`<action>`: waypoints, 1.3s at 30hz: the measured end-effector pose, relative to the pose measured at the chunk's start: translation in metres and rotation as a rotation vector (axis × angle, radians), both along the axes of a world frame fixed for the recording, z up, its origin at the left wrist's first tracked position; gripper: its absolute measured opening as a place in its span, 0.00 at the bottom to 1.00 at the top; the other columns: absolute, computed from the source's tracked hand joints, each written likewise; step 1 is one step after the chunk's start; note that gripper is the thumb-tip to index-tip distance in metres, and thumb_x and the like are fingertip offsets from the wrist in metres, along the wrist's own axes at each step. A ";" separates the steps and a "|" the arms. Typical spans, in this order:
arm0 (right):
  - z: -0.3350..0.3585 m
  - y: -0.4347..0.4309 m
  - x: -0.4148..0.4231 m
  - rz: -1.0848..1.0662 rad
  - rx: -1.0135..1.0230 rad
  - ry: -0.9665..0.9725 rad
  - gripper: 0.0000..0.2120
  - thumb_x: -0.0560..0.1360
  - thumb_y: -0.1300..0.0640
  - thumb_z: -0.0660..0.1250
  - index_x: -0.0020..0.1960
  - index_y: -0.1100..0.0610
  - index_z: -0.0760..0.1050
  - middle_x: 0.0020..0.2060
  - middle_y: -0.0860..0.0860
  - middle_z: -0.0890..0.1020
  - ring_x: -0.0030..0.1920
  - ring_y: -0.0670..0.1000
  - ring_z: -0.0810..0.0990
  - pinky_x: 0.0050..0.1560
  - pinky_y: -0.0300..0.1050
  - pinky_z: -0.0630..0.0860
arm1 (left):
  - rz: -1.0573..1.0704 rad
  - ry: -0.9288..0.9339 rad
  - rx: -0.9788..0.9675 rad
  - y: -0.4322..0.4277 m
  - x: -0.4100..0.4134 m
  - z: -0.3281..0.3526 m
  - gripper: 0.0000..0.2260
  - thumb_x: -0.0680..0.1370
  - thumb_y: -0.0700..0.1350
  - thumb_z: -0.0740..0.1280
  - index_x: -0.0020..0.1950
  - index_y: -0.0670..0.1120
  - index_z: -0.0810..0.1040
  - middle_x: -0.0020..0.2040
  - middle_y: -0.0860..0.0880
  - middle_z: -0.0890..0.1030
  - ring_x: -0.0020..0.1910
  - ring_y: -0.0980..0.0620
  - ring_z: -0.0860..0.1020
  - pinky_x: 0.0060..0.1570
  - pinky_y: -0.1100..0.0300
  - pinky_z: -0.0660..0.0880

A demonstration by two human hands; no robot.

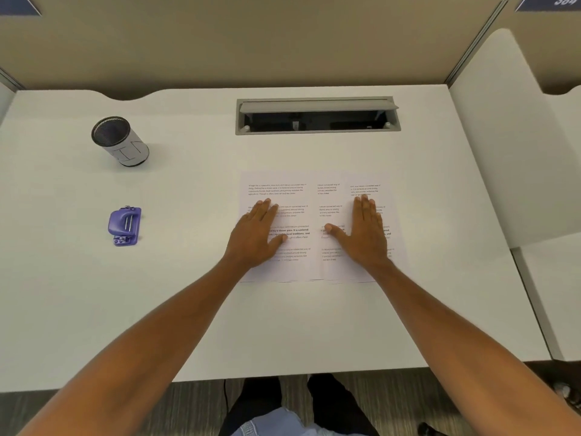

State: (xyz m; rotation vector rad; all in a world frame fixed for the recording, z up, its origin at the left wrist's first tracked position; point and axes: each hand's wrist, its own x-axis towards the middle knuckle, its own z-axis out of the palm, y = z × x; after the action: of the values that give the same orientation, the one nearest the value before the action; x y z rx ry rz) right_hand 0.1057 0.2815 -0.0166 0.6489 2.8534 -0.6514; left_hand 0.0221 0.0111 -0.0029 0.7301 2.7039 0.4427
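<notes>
Since the white counter [188, 309] looks smooth and bare around them, the sheets of paper [314, 199] lying in its middle will likely slide at the lightest push. There appear to be 3 printed sheets, fanned sideways and overlapping, flat on the surface, near the person's side of the cable slot [317, 116].

The left hand [254, 234] rests palm down on the left part of the spread and the right hand [364, 234] on the right part. The fingers [267, 209] of both are straight and close together, thumbs out to the inside, pressing on the paper and gripping nothing.

Paper like this is judged very light, thin and floppy. It creases easily and sags if lifted by 1 corner. The flat palms suit sliding the sheets together. To lift them, the better hold would be a pinch at the near edge, or at 2 opposite sides once the edges are squared.

Well to the left stand a mesh cup [121, 141] and, nearer, a purple hole punch [124, 226], both apart from the paper.
</notes>
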 end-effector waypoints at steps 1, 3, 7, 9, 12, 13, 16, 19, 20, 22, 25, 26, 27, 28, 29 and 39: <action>0.001 0.007 0.001 -0.041 0.010 0.025 0.49 0.82 0.34 0.67 0.88 0.62 0.50 0.88 0.59 0.52 0.88 0.59 0.50 0.86 0.56 0.49 | 0.076 0.010 0.028 -0.003 0.000 0.002 0.35 0.86 0.56 0.68 0.88 0.43 0.62 0.89 0.42 0.61 0.88 0.42 0.60 0.83 0.43 0.64; 0.004 0.024 0.004 -0.146 0.073 0.057 0.42 0.82 0.40 0.69 0.85 0.62 0.60 0.85 0.62 0.62 0.84 0.63 0.61 0.81 0.60 0.61 | 0.241 -0.002 0.067 -0.009 0.001 0.006 0.32 0.85 0.52 0.70 0.86 0.42 0.66 0.86 0.40 0.67 0.85 0.40 0.65 0.78 0.41 0.70; 0.009 0.060 0.006 -0.337 0.152 -0.016 0.31 0.80 0.40 0.71 0.71 0.63 0.74 0.70 0.63 0.75 0.72 0.66 0.71 0.66 0.63 0.74 | 0.411 -0.116 0.075 -0.016 -0.002 0.007 0.29 0.84 0.49 0.71 0.83 0.44 0.70 0.81 0.40 0.71 0.82 0.39 0.66 0.73 0.41 0.74; 0.010 0.069 0.006 -0.366 0.147 -0.072 0.30 0.80 0.40 0.71 0.69 0.64 0.76 0.68 0.63 0.75 0.71 0.66 0.71 0.65 0.63 0.75 | 0.422 -0.143 0.097 -0.015 -0.002 0.007 0.28 0.84 0.49 0.71 0.83 0.44 0.71 0.80 0.40 0.72 0.82 0.39 0.65 0.72 0.42 0.73; 0.010 0.071 0.005 -0.355 0.115 -0.099 0.31 0.80 0.40 0.71 0.69 0.65 0.75 0.69 0.63 0.74 0.72 0.66 0.70 0.66 0.62 0.75 | 0.429 -0.162 0.127 -0.008 0.000 0.009 0.27 0.84 0.48 0.71 0.83 0.44 0.71 0.80 0.40 0.71 0.82 0.40 0.65 0.72 0.43 0.73; 0.010 0.069 0.005 -0.349 0.104 -0.101 0.31 0.81 0.40 0.71 0.69 0.65 0.75 0.69 0.63 0.73 0.72 0.66 0.70 0.67 0.62 0.75 | 0.428 -0.167 0.127 -0.006 0.001 0.009 0.27 0.84 0.48 0.71 0.82 0.44 0.71 0.80 0.41 0.71 0.82 0.40 0.65 0.72 0.42 0.74; 0.011 0.061 0.003 -0.333 0.085 -0.090 0.30 0.81 0.41 0.70 0.68 0.65 0.75 0.68 0.62 0.73 0.71 0.65 0.71 0.65 0.61 0.76 | 0.425 -0.179 0.129 0.002 0.004 0.011 0.26 0.85 0.48 0.70 0.82 0.44 0.72 0.80 0.41 0.71 0.82 0.40 0.65 0.72 0.41 0.74; 0.013 0.051 0.001 -0.310 0.063 -0.087 0.29 0.82 0.41 0.70 0.68 0.65 0.75 0.68 0.62 0.73 0.71 0.65 0.70 0.65 0.61 0.76 | 0.423 -0.192 0.137 0.010 0.007 0.014 0.26 0.85 0.49 0.70 0.82 0.43 0.71 0.80 0.41 0.71 0.82 0.40 0.65 0.72 0.42 0.74; 0.014 0.047 0.000 -0.303 0.058 -0.086 0.29 0.82 0.41 0.70 0.68 0.65 0.75 0.68 0.62 0.73 0.71 0.65 0.70 0.65 0.61 0.76 | 0.421 -0.195 0.139 0.013 0.008 0.014 0.27 0.85 0.49 0.70 0.82 0.43 0.71 0.80 0.40 0.71 0.81 0.39 0.65 0.72 0.43 0.73; 0.015 0.041 -0.002 -0.292 0.046 -0.079 0.28 0.82 0.41 0.69 0.68 0.65 0.75 0.68 0.62 0.73 0.71 0.65 0.70 0.64 0.61 0.77 | 0.420 -0.204 0.142 0.017 0.010 0.015 0.27 0.85 0.49 0.69 0.83 0.43 0.70 0.80 0.40 0.71 0.81 0.39 0.66 0.72 0.43 0.73; 0.016 0.031 -0.006 -0.285 0.031 -0.072 0.28 0.83 0.42 0.69 0.68 0.65 0.75 0.68 0.62 0.73 0.71 0.64 0.70 0.62 0.60 0.77 | 0.417 -0.216 0.153 0.024 0.013 0.016 0.28 0.85 0.49 0.69 0.83 0.42 0.69 0.80 0.39 0.71 0.81 0.38 0.66 0.73 0.43 0.72; 0.016 0.028 -0.007 -0.282 0.023 -0.068 0.28 0.83 0.42 0.69 0.68 0.65 0.75 0.68 0.62 0.72 0.72 0.64 0.70 0.63 0.60 0.77 | 0.414 -0.218 0.157 0.026 0.014 0.016 0.28 0.85 0.49 0.69 0.83 0.42 0.69 0.80 0.39 0.71 0.80 0.38 0.66 0.73 0.43 0.72; 0.016 0.024 -0.008 -0.279 0.012 -0.064 0.28 0.83 0.42 0.69 0.68 0.65 0.75 0.69 0.61 0.72 0.72 0.64 0.70 0.63 0.59 0.76 | 0.411 -0.220 0.160 0.027 0.014 0.016 0.28 0.85 0.49 0.69 0.83 0.42 0.69 0.80 0.39 0.71 0.80 0.37 0.67 0.73 0.43 0.72; 0.016 0.021 -0.009 -0.276 0.001 -0.060 0.28 0.83 0.42 0.69 0.68 0.65 0.75 0.69 0.61 0.72 0.72 0.64 0.70 0.63 0.59 0.76 | 0.408 -0.222 0.163 0.029 0.015 0.016 0.28 0.85 0.49 0.69 0.83 0.41 0.69 0.79 0.39 0.71 0.80 0.37 0.67 0.73 0.43 0.72; 0.016 0.018 -0.011 -0.272 -0.007 -0.058 0.28 0.83 0.42 0.69 0.68 0.65 0.75 0.69 0.61 0.72 0.72 0.64 0.70 0.63 0.59 0.77 | 0.405 -0.224 0.167 0.031 0.015 0.015 0.28 0.85 0.49 0.69 0.83 0.41 0.69 0.79 0.39 0.72 0.80 0.37 0.67 0.73 0.43 0.72; 0.016 0.000 -0.018 -0.233 -0.072 -0.037 0.27 0.83 0.42 0.69 0.67 0.65 0.75 0.69 0.60 0.72 0.72 0.63 0.70 0.64 0.59 0.77 | 0.432 -0.260 0.273 0.034 0.014 0.013 0.29 0.84 0.51 0.71 0.83 0.43 0.69 0.79 0.40 0.73 0.79 0.39 0.70 0.76 0.44 0.70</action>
State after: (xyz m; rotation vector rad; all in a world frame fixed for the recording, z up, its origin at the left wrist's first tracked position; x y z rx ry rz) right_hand 0.0881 0.2817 -0.0002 0.9805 2.7291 -0.7624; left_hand 0.0364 0.0448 0.0097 0.1227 2.5657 0.9508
